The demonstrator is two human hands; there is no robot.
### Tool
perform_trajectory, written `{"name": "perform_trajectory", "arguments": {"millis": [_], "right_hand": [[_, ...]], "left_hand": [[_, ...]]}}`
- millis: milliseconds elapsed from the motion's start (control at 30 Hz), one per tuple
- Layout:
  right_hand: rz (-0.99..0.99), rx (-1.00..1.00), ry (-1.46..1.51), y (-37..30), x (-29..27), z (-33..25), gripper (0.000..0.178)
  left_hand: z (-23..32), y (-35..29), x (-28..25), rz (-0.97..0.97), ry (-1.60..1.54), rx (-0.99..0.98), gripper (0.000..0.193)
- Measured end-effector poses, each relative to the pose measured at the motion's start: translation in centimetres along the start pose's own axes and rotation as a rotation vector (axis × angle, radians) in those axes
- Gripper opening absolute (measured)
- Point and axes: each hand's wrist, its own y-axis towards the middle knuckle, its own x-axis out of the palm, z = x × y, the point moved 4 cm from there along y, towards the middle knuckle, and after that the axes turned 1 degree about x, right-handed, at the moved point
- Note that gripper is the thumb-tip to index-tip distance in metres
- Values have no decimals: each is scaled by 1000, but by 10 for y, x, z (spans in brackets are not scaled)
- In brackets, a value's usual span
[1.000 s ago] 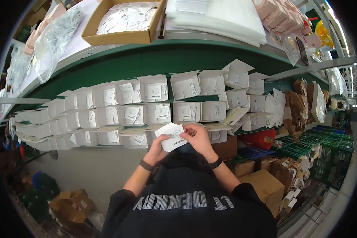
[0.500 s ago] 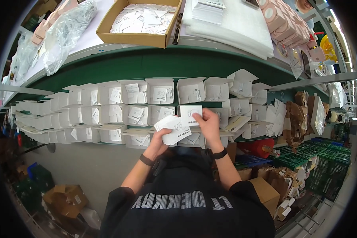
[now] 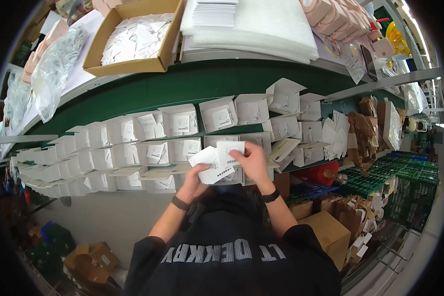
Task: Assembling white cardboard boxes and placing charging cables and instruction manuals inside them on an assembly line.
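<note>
My left hand (image 3: 194,181) is closed round a fanned stack of white printed leaflets (image 3: 207,160), thumb on top. My right hand (image 3: 255,164) pinches a white leaflet (image 3: 227,150) at the stack's right side, overlapping it. Both hands are over the near rows of open white boxes. Just beyond them, one far-row box (image 3: 216,127) has a leaflet (image 3: 221,117) lying in it. Left of it, another box (image 3: 165,129) also contains a leaflet (image 3: 181,123). The box (image 3: 254,101) to its right shows small white contents but no such leaflet on top. My hands hide some near boxes.
The boxes stand in three rows on a green surface (image 3: 148,93). Behind are a carton of small white packets (image 3: 128,72), white foam sheets (image 3: 251,44) and pink items (image 3: 340,22). Brown paper (image 3: 364,135), green crates (image 3: 404,172) and a carton (image 3: 325,234) are at right.
The view has turned and shifted, so the boxes appear further left. A leaflet now lies in the far-row box beyond my hands. Both hands still hold leaflets, close together.
</note>
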Motion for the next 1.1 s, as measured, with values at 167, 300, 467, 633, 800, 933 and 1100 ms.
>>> {"name": "perform_trajectory", "arguments": {"millis": [167, 300, 467, 633, 800, 933, 1100], "right_hand": [[100, 64, 192, 31, -55, -12, 45], [692, -455, -806, 15, -77, -45, 61], [-106, 4, -152, -46, -30, -13, 66], [-27, 205, 22, -56, -58, 50, 60], [355, -42, -91, -58, -91, 20, 45], [495, -175, -440, -94, -65, -4, 31], [339, 129, 121, -139, -33, 78, 25]], "left_hand": [[-5, 11, 14, -4, 5, -36, 65], [-9, 18, 23, -16, 26, -59, 64], [-33, 18, 27, -2, 125, -147, 66], [-49, 18, 29, -45, 172, -263, 66], [-49, 15, 28, -66, 144, -253, 66], [-62, 10, 25, -37, 219, -305, 65], [-93, -1, -10, 70, 231, -533, 61]]}}
